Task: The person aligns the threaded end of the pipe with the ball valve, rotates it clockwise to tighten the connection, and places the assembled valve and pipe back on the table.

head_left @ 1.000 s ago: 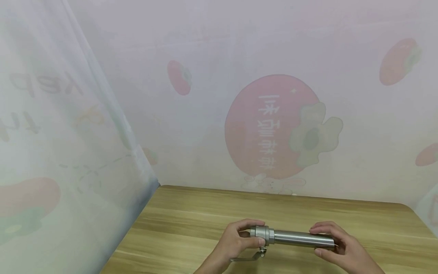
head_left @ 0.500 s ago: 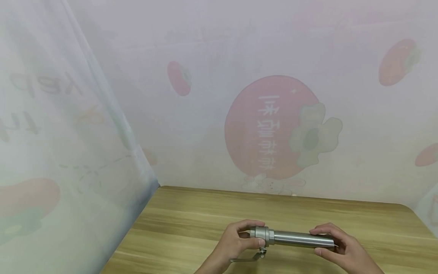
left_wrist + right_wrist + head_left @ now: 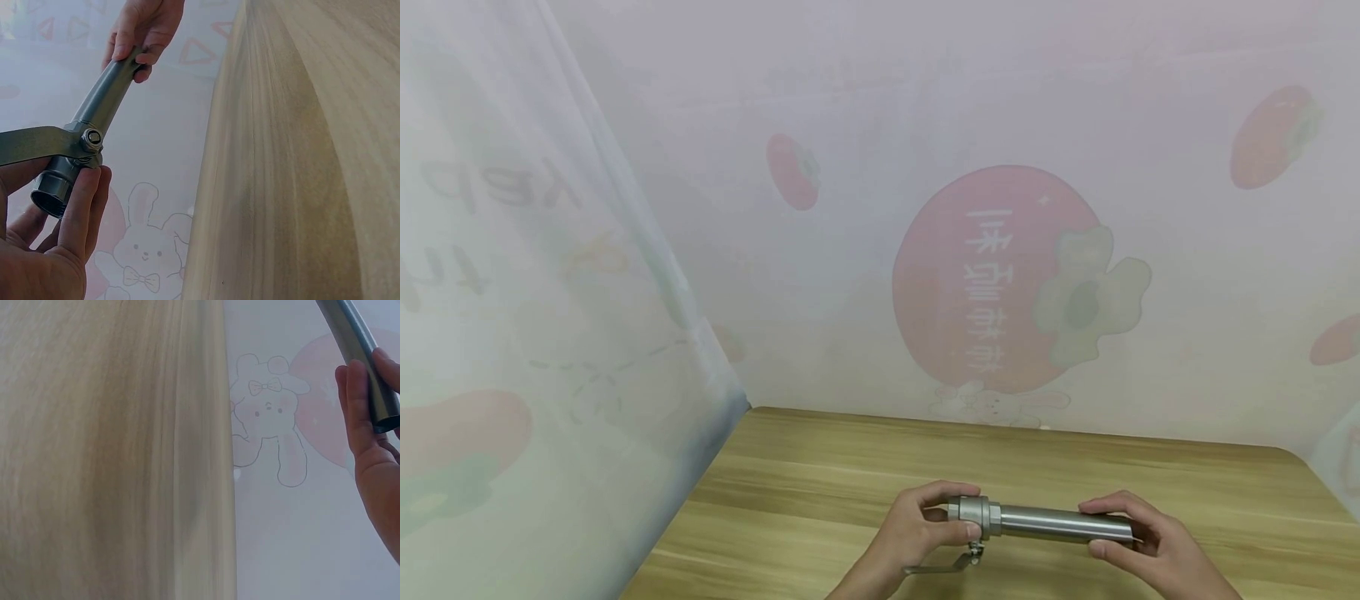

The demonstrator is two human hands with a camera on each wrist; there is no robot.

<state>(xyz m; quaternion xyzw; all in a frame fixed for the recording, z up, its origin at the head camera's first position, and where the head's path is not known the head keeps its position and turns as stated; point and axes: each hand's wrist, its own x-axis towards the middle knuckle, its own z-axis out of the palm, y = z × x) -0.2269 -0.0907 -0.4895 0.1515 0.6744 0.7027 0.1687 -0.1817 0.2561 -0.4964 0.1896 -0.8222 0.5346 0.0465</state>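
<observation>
A metal ball valve (image 3: pixel 974 514) with a flat lever handle (image 3: pixel 942 570) is joined to a straight steel pipe (image 3: pixel 1052 522), which extends to the right. My left hand (image 3: pixel 917 525) grips the valve body, thumb on the near side and fingers on the far side. The pipe's far end is held by my right hand (image 3: pixel 1142 533), thumb below and fingers above in the head view. In the left wrist view the valve's open threaded end (image 3: pixel 51 195) faces the camera. The right wrist view shows the hollow pipe end (image 3: pixel 386 424) between the fingers and thumb.
Both hands are over a wood-grain table (image 3: pixel 820 450) with rounded corners. Behind it hangs a pale printed curtain (image 3: pixel 850 292) with strawberry-like and rabbit drawings. Another curtain (image 3: pixel 550 333) runs along the left side.
</observation>
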